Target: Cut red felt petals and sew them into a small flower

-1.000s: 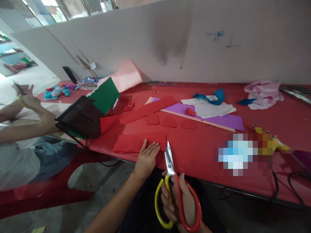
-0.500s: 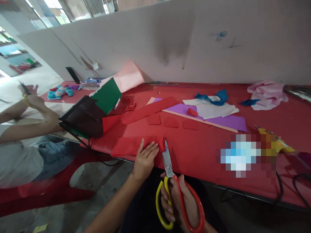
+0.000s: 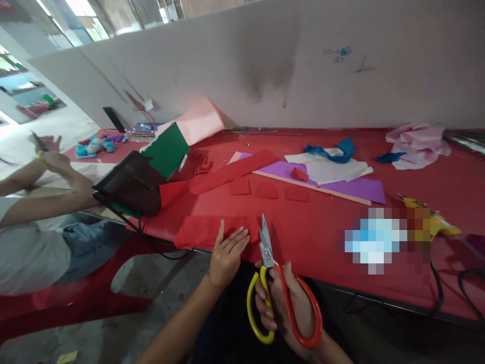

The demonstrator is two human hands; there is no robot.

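Head view, with the red cloth panel (image 3: pixel 200 230) as reference: the panel lies at the near edge of the red table (image 3: pixel 322 237). Left hand (image 3: pixel 226 260): laid flat on the panel's right part, fingers extended, gripping nothing; position essentially unchanged from half a second ago. Right hand (image 3: pixel 299 303): closed around the yellow and red handles of the scissors (image 3: pixel 268 259).

Change noted: half a second ago the blades met the panel's right end, where the cloth was rucked up. Now the scissors stand slightly farther right of the panel, and that end lies flatter. The blades are slightly parted, just beside the panel's right end; whether they touch it cannot be told.

Beyond the panel, toward its right, three small red pieces (image 3: pixel 267 190) lie in a row, unmoved. Farther beyond, a white cloth (image 3: pixel 329 172) overlaps a purple sheet (image 3: pixel 359 189). Left of the panel rests a brown bag (image 3: pixel 132 182); well left, a co-worker's hand (image 3: pixel 56 161) holds a pointed tool (image 3: pixel 40 140).
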